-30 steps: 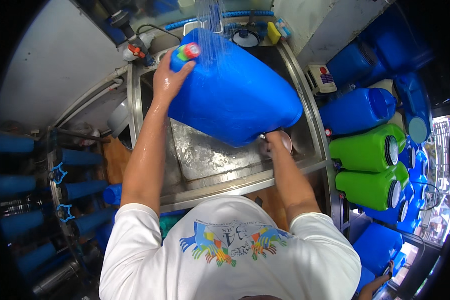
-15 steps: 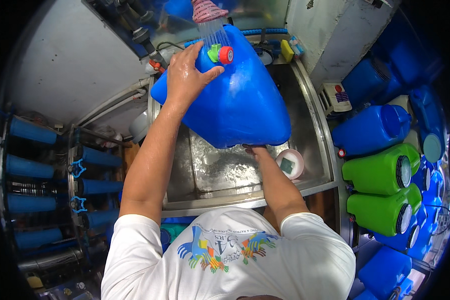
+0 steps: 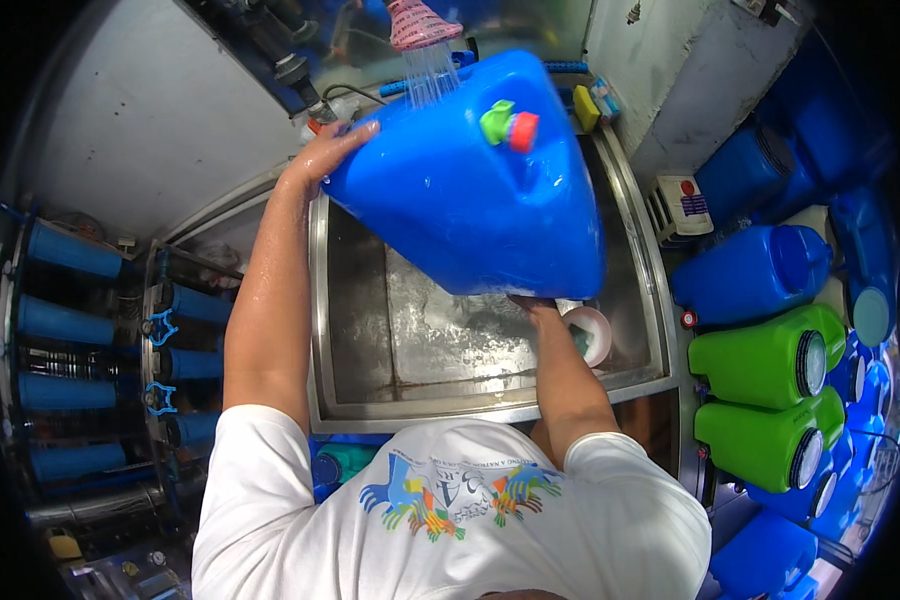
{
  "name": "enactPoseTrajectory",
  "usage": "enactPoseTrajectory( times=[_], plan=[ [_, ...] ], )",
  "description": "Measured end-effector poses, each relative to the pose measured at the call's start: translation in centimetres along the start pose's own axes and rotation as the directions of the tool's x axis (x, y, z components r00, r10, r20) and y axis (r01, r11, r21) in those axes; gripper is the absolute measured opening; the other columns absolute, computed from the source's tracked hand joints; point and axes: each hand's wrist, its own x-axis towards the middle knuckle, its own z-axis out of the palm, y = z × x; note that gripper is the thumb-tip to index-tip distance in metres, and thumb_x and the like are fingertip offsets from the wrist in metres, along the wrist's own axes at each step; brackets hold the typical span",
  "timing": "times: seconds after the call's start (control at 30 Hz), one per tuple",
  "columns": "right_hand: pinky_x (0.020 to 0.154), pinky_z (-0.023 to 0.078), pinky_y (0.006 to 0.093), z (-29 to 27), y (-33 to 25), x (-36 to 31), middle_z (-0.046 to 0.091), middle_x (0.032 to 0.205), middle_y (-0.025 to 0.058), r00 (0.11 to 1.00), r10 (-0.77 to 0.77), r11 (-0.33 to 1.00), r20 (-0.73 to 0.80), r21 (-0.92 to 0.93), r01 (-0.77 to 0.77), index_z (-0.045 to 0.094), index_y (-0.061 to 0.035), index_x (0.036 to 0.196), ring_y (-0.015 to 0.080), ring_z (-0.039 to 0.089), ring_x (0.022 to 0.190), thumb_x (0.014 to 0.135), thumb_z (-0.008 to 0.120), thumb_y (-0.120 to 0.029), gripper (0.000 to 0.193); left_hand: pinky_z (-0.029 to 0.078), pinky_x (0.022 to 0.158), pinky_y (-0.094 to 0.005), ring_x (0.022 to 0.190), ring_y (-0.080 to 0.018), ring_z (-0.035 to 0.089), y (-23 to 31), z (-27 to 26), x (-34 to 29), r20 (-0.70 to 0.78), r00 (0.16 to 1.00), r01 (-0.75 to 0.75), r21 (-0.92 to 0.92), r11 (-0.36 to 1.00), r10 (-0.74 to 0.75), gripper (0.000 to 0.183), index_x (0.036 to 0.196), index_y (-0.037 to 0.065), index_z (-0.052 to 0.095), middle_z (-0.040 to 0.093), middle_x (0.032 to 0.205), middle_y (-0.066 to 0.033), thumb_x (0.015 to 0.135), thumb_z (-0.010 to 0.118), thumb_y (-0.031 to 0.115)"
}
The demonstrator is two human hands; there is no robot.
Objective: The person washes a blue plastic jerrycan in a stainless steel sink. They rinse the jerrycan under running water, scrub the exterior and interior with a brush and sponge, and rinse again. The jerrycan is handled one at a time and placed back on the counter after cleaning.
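Observation:
A large blue water container (image 3: 470,210) hangs tilted above a steel sink (image 3: 450,412), with a green tap (image 3: 495,121) and red cap (image 3: 521,131) on its upper face. Water falls on its top edge from a spout wrapped in pink printed material (image 3: 422,25). My left hand (image 3: 332,158) grips the container's upper left edge, the fingers laid over its wet surface. Beneath the lower edge, my right hand (image 3: 536,303) supports it from below; its fingers are mostly hidden by the container.
A pink bowl (image 3: 597,335) stands in the sink near my right forearm. At the back right are a yellow sponge (image 3: 585,108) and a blue-and-white item. Green jugs (image 3: 750,350) and blue jugs (image 3: 738,268) crowd the right side. Blue filter cylinders (image 3: 65,322) line the left.
The container has turned and shifted right, carrying its tap away from the falling water. My left hand has slid from beside the tap to the left edge. My right hand moved slightly right.

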Motion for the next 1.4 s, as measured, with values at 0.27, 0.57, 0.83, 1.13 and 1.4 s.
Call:
enactPoseTrajectory(
  times=[0.27, 0.57, 0.83, 1.13, 1.4],
  plan=[
    [0.065, 0.057, 0.0293, -1.4, -1.4, 0.1, 0.068, 0.092, 0.0021, 1.000, -0.005, 0.987, 0.011, -0.159, 0.007, 0.061, -0.0170, 0.122, 0.0154, 0.066, 0.077, 0.099, 0.063, -0.027, 0.025, 0.050, 0.094, -0.0336, 0.105, -0.0192, 0.063, -8.0, 0.0, 3.0, 0.208, 0.970, 0.174, -0.231, 0.957, -0.126, 0.065, 0.132, 0.001, 0.059, 0.067, 0.118, -0.0099, 0.098, 0.059, 0.057],
    [0.063, 0.056, 0.0282, -1.6, -0.7, 0.2, 0.067, 0.090, 0.0022, 0.999, -0.044, 0.971, -0.004, -0.237, 0.042, 0.061, -0.0168, 0.122, 0.0149, 0.067, 0.077, 0.099, 0.063, -0.027, 0.025, 0.039, 0.112, -0.0427, 0.136, -0.0334, 0.047, -6.1, 2.7, 5.3, 0.233, 0.972, -0.048, 0.054, 0.997, 0.034, 0.092, 0.153, 0.000, 0.036, 0.044, 0.151, -0.0239, 0.096, 0.045, 0.072],
    [0.061, 0.055, 0.0272, -2.0, -1.5, 0.0, 0.067, 0.089, 0.0023, 0.999, -0.051, 0.960, 0.007, -0.277, 0.051, 0.061, -0.0167, 0.122, 0.0145, 0.067, 0.078, 0.099, 0.063, -0.027, 0.025, 0.034, 0.116, -0.0460, 0.142, -0.0406, 0.040, -2.3, 3.4, 6.1, 0.391, 0.865, -0.336, -0.016, 0.942, 0.315, 0.100, 0.150, 0.000, 0.042, 0.042, 0.151, -0.0293, 0.091, 0.041, 0.081],
    [0.059, 0.054, 0.0260, -0.7, -0.2, 0.4, 0.067, 0.088, 0.0025, 0.995, -0.094, 0.928, 0.025, -0.360, 0.097, 0.061, -0.0166, 0.122, 0.0141, 0.067, 0.078, 0.099, 0.063, -0.027, 0.025, 0.041, 0.111, -0.0449, 0.132, -0.0386, 0.053, 2.7, 4.7, -1.4, 0.184, 0.822, -0.554, 0.049, 0.831, 0.538, 0.093, 0.145, 0.004, 0.049, 0.054, 0.143, -0.0231, 0.079, 0.075, 0.065],
    [0.074, 0.059, 0.0352, 1.2, 0.7, 0.6, 0.073, 0.095, 0.0098, 0.996, 0.009, 0.902, 0.091, -0.431, 0.031, 0.065, -0.0136, 0.120, 0.0229, 0.072, 0.090, 0.095, 0.062, -0.032, 0.031, 0.048, 0.099, -0.0464, 0.116, -0.0381, 0.060, 4.2, 5.3, -3.5, -0.010, 0.689, -0.713, 0.175, 0.679, 0.725, 0.070, 0.131, 0.010, 0.064, 0.063, 0.128, -0.0186, 0.078, 0.081, 0.052]
  ],
)
